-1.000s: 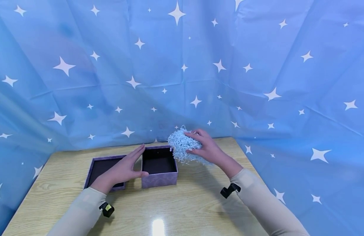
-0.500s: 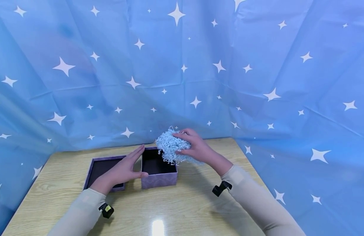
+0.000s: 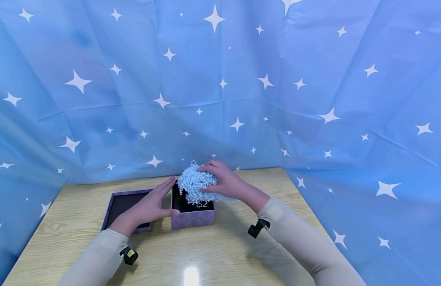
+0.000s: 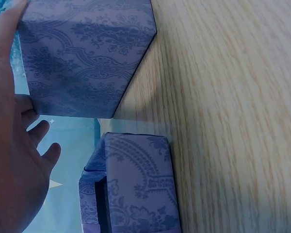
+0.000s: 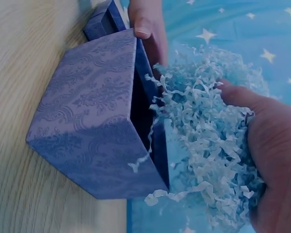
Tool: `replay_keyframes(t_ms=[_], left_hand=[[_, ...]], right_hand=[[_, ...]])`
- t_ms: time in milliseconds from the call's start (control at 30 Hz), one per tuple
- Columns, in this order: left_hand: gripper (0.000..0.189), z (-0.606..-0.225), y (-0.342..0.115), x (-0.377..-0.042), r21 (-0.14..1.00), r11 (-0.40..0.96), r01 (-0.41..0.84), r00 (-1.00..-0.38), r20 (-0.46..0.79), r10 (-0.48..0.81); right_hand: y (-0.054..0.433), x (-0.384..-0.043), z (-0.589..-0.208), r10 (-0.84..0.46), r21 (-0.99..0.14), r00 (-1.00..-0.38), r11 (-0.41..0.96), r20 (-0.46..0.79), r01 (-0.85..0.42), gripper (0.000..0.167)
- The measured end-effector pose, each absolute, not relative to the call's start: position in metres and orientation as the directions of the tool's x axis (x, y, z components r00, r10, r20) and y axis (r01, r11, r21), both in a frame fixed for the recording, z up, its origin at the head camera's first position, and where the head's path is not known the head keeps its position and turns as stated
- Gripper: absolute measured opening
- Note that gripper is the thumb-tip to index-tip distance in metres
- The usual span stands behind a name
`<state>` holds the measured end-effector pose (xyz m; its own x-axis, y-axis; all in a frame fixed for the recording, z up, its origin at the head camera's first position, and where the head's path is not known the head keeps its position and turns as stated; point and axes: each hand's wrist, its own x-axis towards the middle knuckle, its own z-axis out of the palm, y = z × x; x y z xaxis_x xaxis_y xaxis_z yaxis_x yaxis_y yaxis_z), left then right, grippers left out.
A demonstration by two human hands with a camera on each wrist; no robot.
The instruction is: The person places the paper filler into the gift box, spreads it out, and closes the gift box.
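Observation:
A purple patterned box with a dark inside stands on the table, its top uncovered. My left hand holds it at its left side, the thumb at the near corner and fingers at the far corner. In the left wrist view the other fingers hang loosely curved beside the box. With fingers and thumb around it, my right hand grips a bundle of light blue shredded paper over the box's opening. Loose strands dangle past the rim in the right wrist view. The bundle hides much of the inside.
A matching purple lid, its dark inside facing up, lies left of the box, partly behind my left hand. The wooden table reaches back to a blue curtain with white stars.
My right hand has carried the shredded paper leftward from beside the box to over its opening, lowering a little. The left hand, box and lid have stayed in place.

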<state>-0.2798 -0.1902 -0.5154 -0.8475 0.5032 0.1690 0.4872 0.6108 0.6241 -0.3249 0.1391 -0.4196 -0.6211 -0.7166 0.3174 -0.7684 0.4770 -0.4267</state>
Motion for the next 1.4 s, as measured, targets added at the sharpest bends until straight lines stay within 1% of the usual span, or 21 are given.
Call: replay_keyframes(t_ms=[233, 600, 733, 1100, 1267, 1400], left_hand=[[0.114, -0.517, -0.191, -0.281, 0.638, 0.599, 0.483, -0.849, 0.174, 0.499], [0.121, -0.519, -0.191, -0.283, 0.642, 0.602, 0.475, -0.851, 0.161, 0.5], [0.121, -0.518, -0.191, -0.282, 0.642, 0.608, 0.467, -0.855, 0.153, 0.495], [0.121, -0.521, -0.192, -0.284, 0.629, 0.61, 0.482, -0.851, 0.171, 0.497], [0.122, -0.522, -0.194, -0.285, 0.624, 0.622, 0.473, -0.855, 0.153, 0.496], [0.119, -0.521, -0.194, -0.284, 0.627, 0.622, 0.468, -0.855, 0.143, 0.499]], right_hand=[[0.122, -0.329, -0.43, -0.761, -0.406, -0.58, 0.451, 0.29, -0.795, 0.066], [0.101, -0.33, -0.451, -0.765, -0.392, -0.629, 0.54, 0.141, -0.745, 0.069], [0.096, -0.331, -0.453, -0.772, -0.395, -0.626, 0.544, 0.11, -0.741, 0.072], [0.082, -0.337, -0.458, -0.809, -0.371, -0.584, 0.522, 0.07, -0.768, 0.075], [0.075, -0.34, -0.464, -0.806, -0.361, -0.59, 0.54, 0.039, -0.76, 0.075], [0.068, -0.338, -0.465, -0.789, -0.346, -0.614, 0.582, -0.021, -0.736, 0.074]])
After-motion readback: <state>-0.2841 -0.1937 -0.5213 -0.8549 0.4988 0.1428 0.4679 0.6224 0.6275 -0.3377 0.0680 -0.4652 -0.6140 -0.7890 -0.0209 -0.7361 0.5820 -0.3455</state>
